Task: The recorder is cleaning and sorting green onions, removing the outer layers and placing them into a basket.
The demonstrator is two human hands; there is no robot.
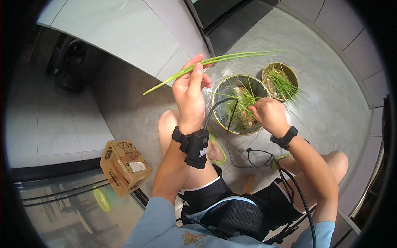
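Note:
My left hand (190,85) is raised to the left of the bin, holding a few long green stalks (176,75), probably scallion or chives. They lie across the fingers under the thumb, with thin tips pointing right. My right hand (272,114) hangs over the right rim of a round waste bin (219,115), its fingers curled downward. Whether it grips anything is hidden. Green trimmings (237,108) and some pale scraps lie inside the bin, which has a yellow rim and a clear plastic liner. Beyond my right hand, a round basket (294,73) holds a bunch of green stalks (280,81).
Black cables (235,167) run from my wrist devices past the bin and over my lap. A cardboard box (124,167) stands at left beside a glass panel. A white tiled counter (133,34) juts in at upper left. My slippered feet flank the bin on the tiled floor (322,80).

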